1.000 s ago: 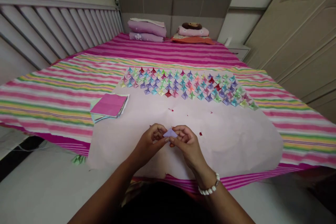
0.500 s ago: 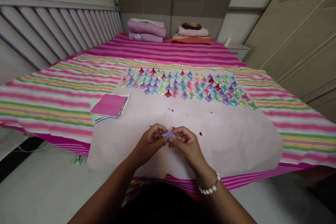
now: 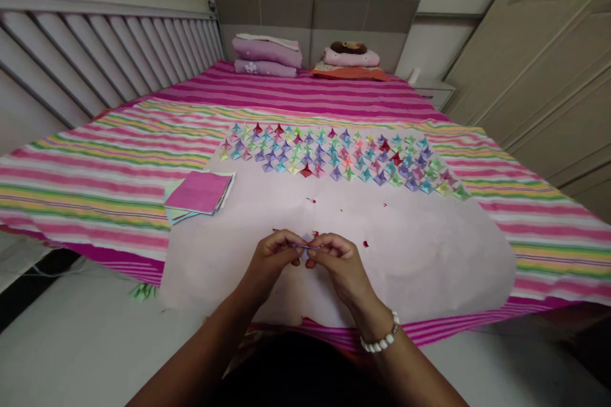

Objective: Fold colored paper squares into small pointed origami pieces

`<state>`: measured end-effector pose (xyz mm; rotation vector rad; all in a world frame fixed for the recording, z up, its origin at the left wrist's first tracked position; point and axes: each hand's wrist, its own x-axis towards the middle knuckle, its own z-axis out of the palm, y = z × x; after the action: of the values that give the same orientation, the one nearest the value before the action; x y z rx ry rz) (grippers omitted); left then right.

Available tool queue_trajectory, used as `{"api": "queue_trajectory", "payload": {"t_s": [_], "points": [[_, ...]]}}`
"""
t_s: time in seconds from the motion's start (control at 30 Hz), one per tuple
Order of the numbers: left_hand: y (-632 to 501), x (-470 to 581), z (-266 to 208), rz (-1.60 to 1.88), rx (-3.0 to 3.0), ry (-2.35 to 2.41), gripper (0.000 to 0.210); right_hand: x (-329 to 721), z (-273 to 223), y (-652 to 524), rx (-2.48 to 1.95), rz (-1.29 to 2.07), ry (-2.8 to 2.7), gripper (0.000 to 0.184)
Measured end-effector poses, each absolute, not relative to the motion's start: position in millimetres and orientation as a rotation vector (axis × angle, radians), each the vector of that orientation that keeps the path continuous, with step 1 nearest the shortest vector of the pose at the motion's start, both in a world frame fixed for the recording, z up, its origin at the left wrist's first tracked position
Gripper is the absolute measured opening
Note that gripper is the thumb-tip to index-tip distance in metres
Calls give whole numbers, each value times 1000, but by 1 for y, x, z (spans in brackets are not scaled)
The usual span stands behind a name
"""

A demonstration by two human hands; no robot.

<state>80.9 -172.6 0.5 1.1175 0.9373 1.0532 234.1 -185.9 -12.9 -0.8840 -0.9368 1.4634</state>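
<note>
A small lavender folded paper piece point(image 3: 307, 246) is pinched between my two hands, seen nearly edge-on, low over a large pale paper sheet point(image 3: 429, 254). My left hand point(image 3: 275, 259) is closed on its left end with thumb and fingers. My right hand point(image 3: 338, 257) grips the right end the same way; a white bead bracelet point(image 3: 380, 338) circles that wrist. Farther off, several rows of colourful folded paper pieces point(image 3: 335, 172) stand on the sheet. Small red scraps point(image 3: 365, 243) lie near my hands.
On the left of the sheet lies a stack of coloured paper squares point(image 3: 198, 192), pink on top. The sheet rests on a striped bedspread point(image 3: 86, 172). Folded bedding point(image 3: 267, 52) sits by the headboard point(image 3: 286, 13). A slatted rail point(image 3: 119, 44) runs along the left.
The lavender paper piece has tilted from showing its pointed face to nearly edge-on. My fingers have shifted slightly on it, with the left hand's fingers straighter.
</note>
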Motion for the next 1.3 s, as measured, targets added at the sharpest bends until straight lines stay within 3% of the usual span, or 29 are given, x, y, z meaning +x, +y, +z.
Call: {"api": "queue_trajectory", "payload": {"t_s": [0.5, 0.7, 0.87, 1.3], "points": [[-174, 81, 10, 969, 1100, 922, 19, 238, -9, -188, -862, 1364, -1089, 4], [-173, 82, 10, 991, 1154, 993, 27, 235, -10, -186, -930, 1374, -993, 35], [-172, 83, 7, 1031, 1062, 992, 41, 234, -10, -182, -951, 1343, -965, 38], [-172, 78, 3, 1032, 1163, 1155, 19, 231, -13, -182, -966, 1288, -980, 38]]}}
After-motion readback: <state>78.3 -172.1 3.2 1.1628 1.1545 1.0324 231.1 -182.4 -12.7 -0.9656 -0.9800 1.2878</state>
